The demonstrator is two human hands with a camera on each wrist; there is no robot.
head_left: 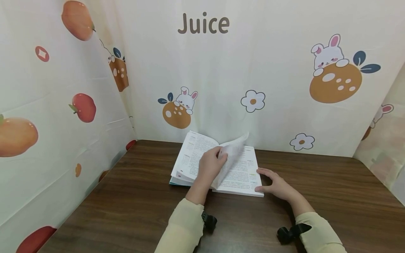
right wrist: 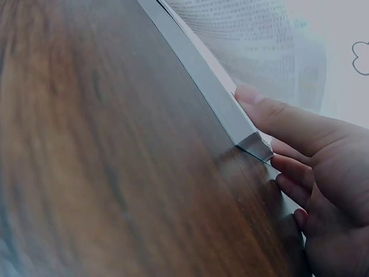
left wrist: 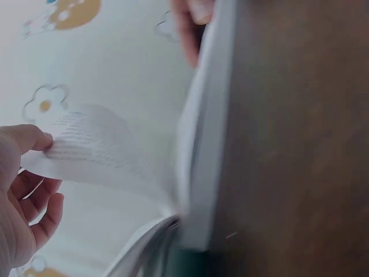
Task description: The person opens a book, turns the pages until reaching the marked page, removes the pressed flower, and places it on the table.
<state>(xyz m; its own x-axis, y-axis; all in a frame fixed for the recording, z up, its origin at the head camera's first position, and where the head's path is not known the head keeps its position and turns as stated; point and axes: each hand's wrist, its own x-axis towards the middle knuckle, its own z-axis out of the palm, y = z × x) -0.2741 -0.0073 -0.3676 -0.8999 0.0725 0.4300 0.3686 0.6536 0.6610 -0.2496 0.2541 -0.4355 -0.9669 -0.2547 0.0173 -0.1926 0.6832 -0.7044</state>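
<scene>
A thick book [head_left: 243,175] lies spread apart on the dark wooden table, its printed pages facing up. My left hand [head_left: 210,163] reaches over the middle of it and pinches a raised page [left wrist: 95,144] between thumb and fingers. That page [head_left: 232,154] stands up curved from the spine, over the right-hand pages. At the book's right side, my right hand [head_left: 276,186] holds the edge. Its thumb [right wrist: 259,107] lies on top near the corner, while the other fingers bend against the side of the page block [right wrist: 196,86]. A teal cover edge shows under the left part.
The brown wooden table [head_left: 126,211] extends around the book. Behind it hangs a pale curtain [head_left: 221,70] printed with rabbits, fruit, flowers and the word Juice. Another printed sheet [head_left: 63,140] closes off the left side. Black cameras [head_left: 209,221] sit on both wrists.
</scene>
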